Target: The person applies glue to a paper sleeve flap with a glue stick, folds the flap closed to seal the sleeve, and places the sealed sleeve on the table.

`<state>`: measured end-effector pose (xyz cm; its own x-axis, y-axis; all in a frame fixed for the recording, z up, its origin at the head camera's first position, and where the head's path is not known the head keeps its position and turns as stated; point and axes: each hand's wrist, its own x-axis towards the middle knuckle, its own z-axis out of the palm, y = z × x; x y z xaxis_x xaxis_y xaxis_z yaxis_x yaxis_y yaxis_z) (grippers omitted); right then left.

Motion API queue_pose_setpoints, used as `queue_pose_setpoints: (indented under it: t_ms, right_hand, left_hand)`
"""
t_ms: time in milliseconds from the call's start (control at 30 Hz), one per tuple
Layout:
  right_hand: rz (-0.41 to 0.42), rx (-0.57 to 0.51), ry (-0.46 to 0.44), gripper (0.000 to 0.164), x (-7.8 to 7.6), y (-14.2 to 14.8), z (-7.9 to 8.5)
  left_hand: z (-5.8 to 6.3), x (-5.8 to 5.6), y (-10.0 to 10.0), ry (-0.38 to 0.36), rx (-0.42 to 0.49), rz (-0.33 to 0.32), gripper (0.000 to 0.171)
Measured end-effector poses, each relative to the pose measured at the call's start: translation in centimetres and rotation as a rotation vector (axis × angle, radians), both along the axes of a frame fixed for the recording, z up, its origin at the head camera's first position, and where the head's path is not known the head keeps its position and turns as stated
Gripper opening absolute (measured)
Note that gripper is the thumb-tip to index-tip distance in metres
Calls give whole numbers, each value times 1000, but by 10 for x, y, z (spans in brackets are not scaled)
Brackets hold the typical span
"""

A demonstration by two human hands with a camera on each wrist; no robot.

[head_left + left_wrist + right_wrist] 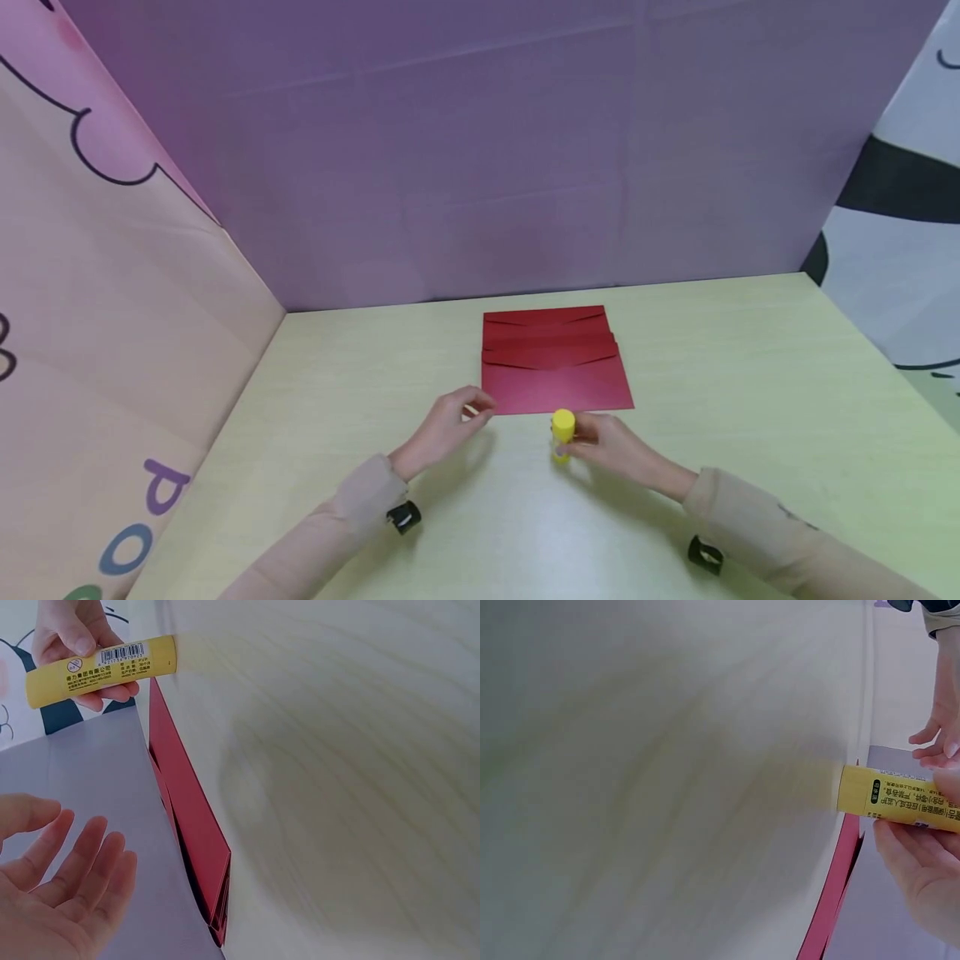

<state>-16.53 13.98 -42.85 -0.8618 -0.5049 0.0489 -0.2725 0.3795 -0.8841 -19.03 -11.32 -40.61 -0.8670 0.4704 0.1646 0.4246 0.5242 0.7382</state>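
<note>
My right hand (613,448) grips a yellow glue stick (562,427) that stands upright, its cap uppermost, close to the table's surface. Printed text and a barcode show on the glue stick (112,669) in the left wrist view. Just beyond both hands lie red envelopes (558,390), overlapping one another, with their flap edges toward the back. My left hand (448,421) is held near the front left corner of the front envelope. In the left wrist view the left hand's fingers (84,859) are relaxed, with nothing between them.
The pale wooden table (360,367) runs back to a purple cloth wall (495,183). Printed panels border it: a pinkish one (150,275) with letters on the left, a black and white one (885,275) on the right. Dark bands (405,517) circle both wrists.
</note>
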Motion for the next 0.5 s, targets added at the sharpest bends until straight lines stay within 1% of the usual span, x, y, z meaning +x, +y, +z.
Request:
queue_pose_setpoints:
  t_ms: [267, 367, 500]
  right_hand:
    - [-2, 43, -5, 38, -2, 1, -2]
    - [-3, 84, 17, 38, -3, 2, -3]
    - [-6, 148, 36, 43, -4, 7, -1]
  left_hand:
    - [-1, 0, -2, -5, 2, 9, 15]
    - [0, -1, -3, -21, -8, 17, 16]
    - [1, -3, -5, -45, -24, 36, 17]
